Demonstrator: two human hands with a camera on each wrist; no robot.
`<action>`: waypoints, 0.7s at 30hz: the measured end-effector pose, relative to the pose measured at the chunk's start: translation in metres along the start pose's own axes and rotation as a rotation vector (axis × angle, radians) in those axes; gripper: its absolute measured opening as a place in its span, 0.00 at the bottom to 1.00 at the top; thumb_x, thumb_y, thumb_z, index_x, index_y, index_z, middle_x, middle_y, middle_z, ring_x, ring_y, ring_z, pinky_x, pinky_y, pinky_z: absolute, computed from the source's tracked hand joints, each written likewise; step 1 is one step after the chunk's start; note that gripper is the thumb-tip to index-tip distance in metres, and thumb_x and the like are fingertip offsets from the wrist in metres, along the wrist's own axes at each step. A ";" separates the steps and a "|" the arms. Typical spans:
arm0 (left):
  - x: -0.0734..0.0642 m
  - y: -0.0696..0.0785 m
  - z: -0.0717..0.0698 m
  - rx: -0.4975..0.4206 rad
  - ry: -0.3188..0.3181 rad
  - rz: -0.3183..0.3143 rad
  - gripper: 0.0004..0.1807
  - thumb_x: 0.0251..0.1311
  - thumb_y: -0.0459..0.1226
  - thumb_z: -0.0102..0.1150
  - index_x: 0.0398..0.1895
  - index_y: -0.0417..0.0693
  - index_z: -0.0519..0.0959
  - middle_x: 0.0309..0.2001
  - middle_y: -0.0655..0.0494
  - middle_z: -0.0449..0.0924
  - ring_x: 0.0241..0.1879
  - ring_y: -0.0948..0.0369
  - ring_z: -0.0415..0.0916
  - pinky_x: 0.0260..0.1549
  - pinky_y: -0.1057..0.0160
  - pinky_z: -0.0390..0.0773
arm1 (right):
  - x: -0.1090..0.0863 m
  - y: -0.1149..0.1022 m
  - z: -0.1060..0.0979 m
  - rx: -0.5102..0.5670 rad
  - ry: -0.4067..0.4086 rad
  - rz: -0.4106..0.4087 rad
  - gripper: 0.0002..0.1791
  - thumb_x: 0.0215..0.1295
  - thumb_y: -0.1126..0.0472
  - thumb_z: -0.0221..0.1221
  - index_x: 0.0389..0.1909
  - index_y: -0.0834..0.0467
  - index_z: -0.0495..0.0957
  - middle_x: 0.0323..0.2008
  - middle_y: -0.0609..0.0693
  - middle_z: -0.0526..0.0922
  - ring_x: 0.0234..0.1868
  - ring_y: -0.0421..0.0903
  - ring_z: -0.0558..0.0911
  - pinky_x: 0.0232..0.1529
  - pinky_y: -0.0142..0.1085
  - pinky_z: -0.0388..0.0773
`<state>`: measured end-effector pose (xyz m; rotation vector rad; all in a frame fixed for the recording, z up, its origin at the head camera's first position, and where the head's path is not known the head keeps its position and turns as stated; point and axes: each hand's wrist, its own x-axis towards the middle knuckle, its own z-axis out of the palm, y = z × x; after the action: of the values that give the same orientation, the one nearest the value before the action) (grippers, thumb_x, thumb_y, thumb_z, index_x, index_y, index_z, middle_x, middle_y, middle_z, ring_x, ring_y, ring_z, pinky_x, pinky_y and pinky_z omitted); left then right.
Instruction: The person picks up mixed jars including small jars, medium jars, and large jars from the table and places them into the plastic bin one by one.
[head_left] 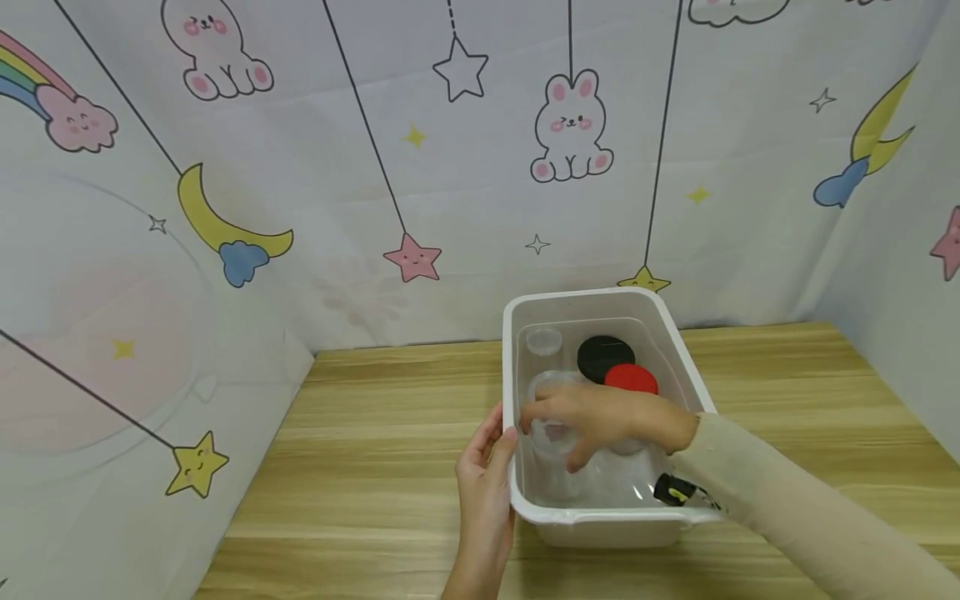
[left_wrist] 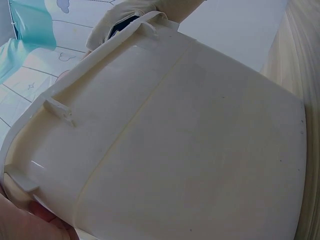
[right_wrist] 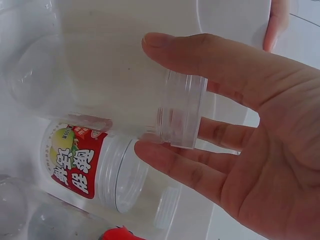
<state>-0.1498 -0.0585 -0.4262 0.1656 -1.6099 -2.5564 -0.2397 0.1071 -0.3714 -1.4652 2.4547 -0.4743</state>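
A white plastic bin stands on the wooden table, holding several clear jars and round lids. My left hand grips its left rim, thumb at the lip and fingers against the outer wall. Inside the bin, my right hand holds a clear plastic jar by its threaded mouth, thumb on one side and fingers on the other. That jar lies on its side, its mouth toward my palm. Beside it lies another clear jar with a red label and white characters.
A black round lid and a red round lid overlap at the bin's back. A small clear container sits in the back left corner. Behind the table hangs a printed cloth, with more at both sides.
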 end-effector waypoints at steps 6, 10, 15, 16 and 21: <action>0.001 0.000 -0.001 0.012 -0.008 -0.007 0.25 0.72 0.32 0.51 0.69 0.32 0.66 0.63 0.38 0.71 0.58 0.55 0.73 0.57 0.62 0.75 | 0.000 0.001 0.003 -0.028 0.003 0.002 0.31 0.42 0.66 0.79 0.48 0.51 0.75 0.40 0.42 0.73 0.40 0.40 0.73 0.44 0.35 0.79; 0.001 0.001 -0.001 0.010 -0.013 -0.007 0.25 0.72 0.32 0.51 0.69 0.32 0.66 0.63 0.38 0.71 0.58 0.55 0.73 0.57 0.61 0.75 | 0.000 0.001 0.004 -0.040 0.011 0.000 0.32 0.40 0.66 0.80 0.47 0.51 0.75 0.39 0.42 0.73 0.39 0.39 0.74 0.43 0.34 0.78; 0.001 0.001 0.000 0.012 -0.015 0.003 0.25 0.72 0.32 0.51 0.69 0.32 0.66 0.63 0.39 0.71 0.58 0.55 0.73 0.57 0.61 0.76 | 0.001 0.001 0.006 -0.036 0.005 0.019 0.32 0.40 0.65 0.80 0.47 0.51 0.75 0.38 0.42 0.73 0.39 0.40 0.74 0.40 0.32 0.78; 0.001 0.001 -0.001 0.012 -0.014 0.002 0.25 0.72 0.32 0.51 0.70 0.32 0.66 0.63 0.39 0.71 0.58 0.55 0.73 0.57 0.61 0.75 | 0.001 0.001 0.007 -0.031 0.001 0.028 0.32 0.40 0.65 0.80 0.47 0.51 0.75 0.38 0.42 0.73 0.38 0.40 0.75 0.39 0.32 0.78; 0.000 0.001 -0.001 0.014 -0.014 -0.008 0.25 0.72 0.32 0.51 0.70 0.32 0.66 0.63 0.39 0.71 0.58 0.54 0.73 0.58 0.59 0.75 | 0.003 0.001 0.007 -0.014 -0.017 0.064 0.32 0.41 0.66 0.79 0.48 0.50 0.75 0.38 0.42 0.72 0.38 0.40 0.75 0.38 0.31 0.78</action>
<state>-0.1499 -0.0597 -0.4262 0.1562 -1.6356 -2.5584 -0.2391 0.1041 -0.3785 -1.3849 2.4880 -0.4311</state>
